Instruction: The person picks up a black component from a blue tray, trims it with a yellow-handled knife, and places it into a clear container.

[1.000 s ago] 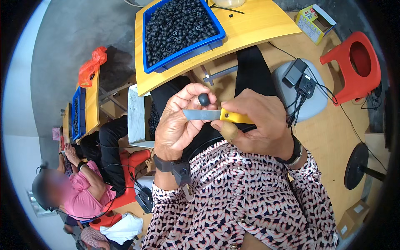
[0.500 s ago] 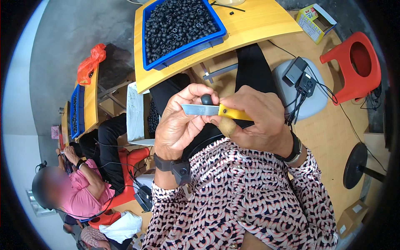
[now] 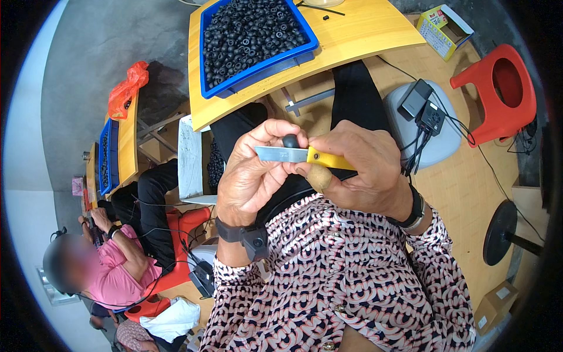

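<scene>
My left hand [image 3: 253, 164] is closed in a pinch around a small round black rubber part [image 3: 290, 141], held up in front of my lap. In my right hand [image 3: 366, 167] is a knife with a yellow handle [image 3: 329, 160], its short silver blade [image 3: 281, 154] pointing left. The blade lies just below the black part, close to my left fingertips; whether its edge touches the part I cannot tell. A tan cover [image 3: 319, 176] sits over the end of my right thumb.
A blue tray [image 3: 258, 70] full of black ring-shaped parts stands on the yellow table [image 3: 363, 29] ahead. Below its left side is a white box [image 3: 190, 161] with more black parts. A red stool [image 3: 498, 97] is at right; a co-worker in pink [image 3: 123, 261] sits at left.
My hands, the knife and the black part stay almost still. At left, the co-worker's hands have shifted slightly.
</scene>
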Demonstrator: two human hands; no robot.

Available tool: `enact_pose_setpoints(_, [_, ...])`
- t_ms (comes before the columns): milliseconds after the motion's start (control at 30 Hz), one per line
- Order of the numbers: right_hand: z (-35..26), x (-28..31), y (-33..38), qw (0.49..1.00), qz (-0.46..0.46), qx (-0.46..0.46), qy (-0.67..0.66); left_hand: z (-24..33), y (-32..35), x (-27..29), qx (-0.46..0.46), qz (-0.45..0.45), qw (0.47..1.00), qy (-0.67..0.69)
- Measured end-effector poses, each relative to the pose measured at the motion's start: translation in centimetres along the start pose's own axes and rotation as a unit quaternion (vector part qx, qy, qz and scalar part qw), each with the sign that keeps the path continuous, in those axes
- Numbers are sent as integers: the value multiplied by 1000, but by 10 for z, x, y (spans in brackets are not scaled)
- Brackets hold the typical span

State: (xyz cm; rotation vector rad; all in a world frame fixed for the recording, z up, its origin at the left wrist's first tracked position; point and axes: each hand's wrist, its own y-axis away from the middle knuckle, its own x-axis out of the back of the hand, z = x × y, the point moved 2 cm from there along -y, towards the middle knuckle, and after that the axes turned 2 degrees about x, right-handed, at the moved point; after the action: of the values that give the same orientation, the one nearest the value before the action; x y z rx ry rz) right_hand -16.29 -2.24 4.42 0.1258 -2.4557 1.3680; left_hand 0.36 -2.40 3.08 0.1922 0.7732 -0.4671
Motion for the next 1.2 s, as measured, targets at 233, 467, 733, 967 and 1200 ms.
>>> enact_pose_setpoints(233, [-1, 0, 0, 1000, 2, -1, -3, 1, 1, -1, -1, 9, 1000, -22])
enact_pose_setpoints(467, [-2, 0, 0, 1000, 0, -3, -9, 1, 2, 1, 0, 10, 1000, -29])
enact_pose_setpoints(733, [1, -1, 0, 1000, 8, -1, -23, 2, 3, -3, -2, 24, 999, -38])
enact_pose_setpoints(967, [1, 2, 0, 999, -1, -3, -38, 2, 3, -3, 0, 21, 999, -50])
enact_pose_setpoints(1200, [0, 3, 0, 999, -6, -9, -41, 2, 4, 0, 4, 24, 998, -51])
